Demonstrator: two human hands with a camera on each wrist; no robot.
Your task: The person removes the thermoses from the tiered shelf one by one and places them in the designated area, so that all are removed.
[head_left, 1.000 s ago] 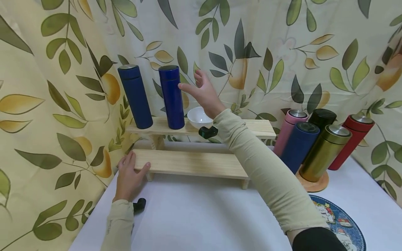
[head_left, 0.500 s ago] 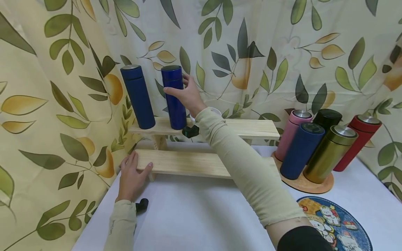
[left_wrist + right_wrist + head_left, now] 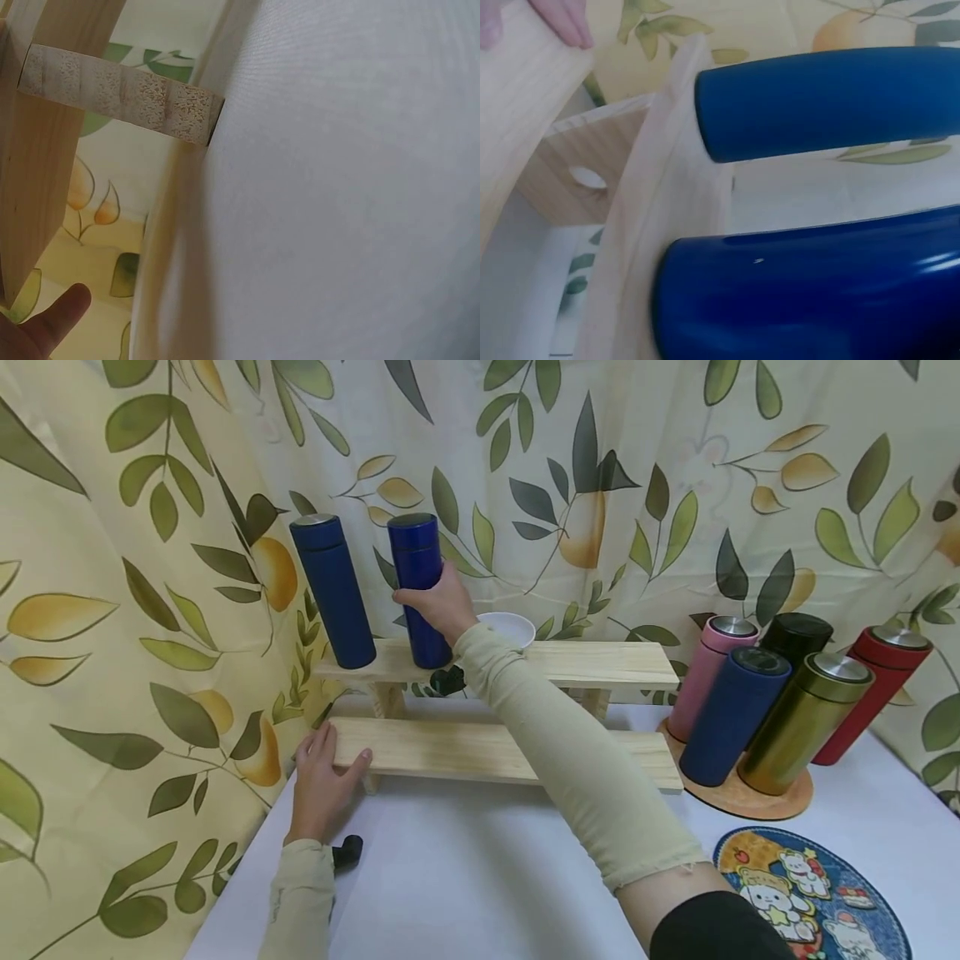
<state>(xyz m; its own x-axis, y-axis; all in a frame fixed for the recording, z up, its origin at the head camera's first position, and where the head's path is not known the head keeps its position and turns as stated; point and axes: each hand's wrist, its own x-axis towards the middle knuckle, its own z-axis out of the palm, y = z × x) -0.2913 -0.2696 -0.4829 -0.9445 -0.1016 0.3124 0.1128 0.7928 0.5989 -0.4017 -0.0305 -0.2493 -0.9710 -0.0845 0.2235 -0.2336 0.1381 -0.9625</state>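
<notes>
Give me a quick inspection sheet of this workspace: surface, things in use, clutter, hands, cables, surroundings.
Surface: white table.
Things in use: glossy blue flask beside matte blue flask, both upright on top shelf of two-step wooden stand.
Clutter: white bowl; five flasks on round wooden tray; cartoon mat.
Hands: right hand grips glossy flask; left hand rests on lower shelf.
Cables: nothing seen.
Surroundings: leaf-print curtain.

Glossy blue flask (image 3: 417,589), matt blue flask (image 3: 333,592), pale unvarnished wood shelf (image 3: 600,662).
</notes>
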